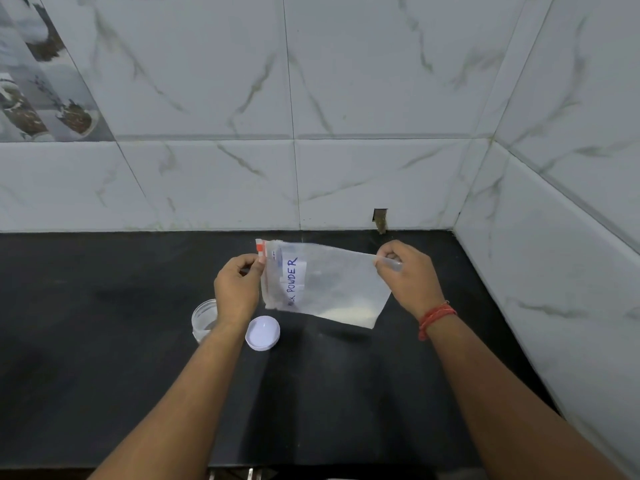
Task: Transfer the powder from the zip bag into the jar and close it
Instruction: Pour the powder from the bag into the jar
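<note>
A clear zip bag (pixel 332 282) labelled "MILK POWDER" hangs sideways above the black counter, with a little white powder settled along its lower edge. My left hand (pixel 237 289) pinches its zip end, marked with a red strip. My right hand (pixel 407 275) pinches the opposite end. Below my left wrist stands the clear plastic jar (pixel 204 318), open and partly hidden by my forearm. Its white lid (pixel 262 333) lies on the counter just right of the jar.
The black counter (pixel 104 341) meets white marble-pattern wall tiles at the back and on the right, forming a corner (pixel 455 230). A small hole (pixel 380 220) shows in the back wall near the counter. The counter's front edge runs along the bottom.
</note>
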